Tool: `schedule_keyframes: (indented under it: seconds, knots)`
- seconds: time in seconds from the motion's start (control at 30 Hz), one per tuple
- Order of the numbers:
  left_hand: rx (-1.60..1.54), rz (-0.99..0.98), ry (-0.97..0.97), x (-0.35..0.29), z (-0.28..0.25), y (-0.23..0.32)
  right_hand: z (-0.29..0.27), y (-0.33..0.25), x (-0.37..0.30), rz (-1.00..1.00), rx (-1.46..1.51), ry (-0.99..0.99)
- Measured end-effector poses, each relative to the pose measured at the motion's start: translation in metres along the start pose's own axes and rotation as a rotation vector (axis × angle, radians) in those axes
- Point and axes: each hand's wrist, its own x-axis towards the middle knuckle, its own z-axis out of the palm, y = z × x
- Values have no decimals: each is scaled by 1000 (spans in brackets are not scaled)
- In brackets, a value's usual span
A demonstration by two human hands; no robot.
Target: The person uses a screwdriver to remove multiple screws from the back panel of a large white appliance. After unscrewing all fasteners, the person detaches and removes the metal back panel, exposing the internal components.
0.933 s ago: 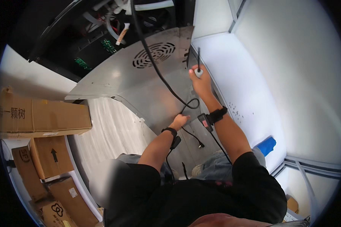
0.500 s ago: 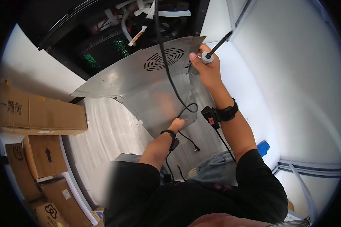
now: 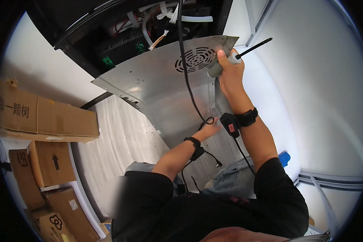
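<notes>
My right hand [image 3: 232, 76] is closed round a screwdriver [image 3: 216, 70] with a grey handle; its black shaft points up and right. The thumb of that hand lies on the upper right edge of a bent sheet-metal panel [image 3: 153, 84] with a round vent grille. The panel leans in front of an open black appliance [image 3: 121, 44]. Lower down, my left hand [image 3: 209, 131] reaches to the panel's lower right side with its fingers stretched out. A black power cord [image 3: 188, 86] hangs across the panel and loops beside that hand, partly hidden there.
Wires, a ribbon cable [image 3: 159, 40] and pale tubes show inside the appliance. Cardboard boxes [image 3: 68, 121] stack up on the left. A white wall [image 3: 306, 101] curves along the right, with a blue object [image 3: 284, 158] at its foot. The cord's plug [image 3: 218, 164] lies near my knees.
My right hand has moved right and slightly down with the screwdriver, and the panel's top has shifted right. My left hand has slid right past the cord loop.
</notes>
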Motion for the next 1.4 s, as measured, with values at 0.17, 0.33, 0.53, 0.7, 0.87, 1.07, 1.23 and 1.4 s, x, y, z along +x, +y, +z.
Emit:
schedule_keyframes:
  seconds: [0.17,0.33,0.53,0.7,0.87,1.07,1.23,1.4]
  knots:
    - [113,200,155,9,23,43,-15,-28,-5,-11,-21,111]
    - [-123,-35,225,-18,40,105,-38,-57,-9,-12,-40,176]
    - [-500,-300,404,-43,45,166,-73,-82,-4,-67,-43,229]
    - [-684,-455,614,-42,42,177,-104,-109,0,-131,-6,252]
    - [-805,-407,629,-37,39,139,-125,-132,0,-223,-7,347]
    - [-662,-467,530,-11,37,112,-174,-159,19,-290,-25,417]
    - [-569,-607,474,5,44,71,-254,-175,40,-428,130,351]
    - [-617,-796,270,10,51,39,-238,-210,31,-433,-21,475]
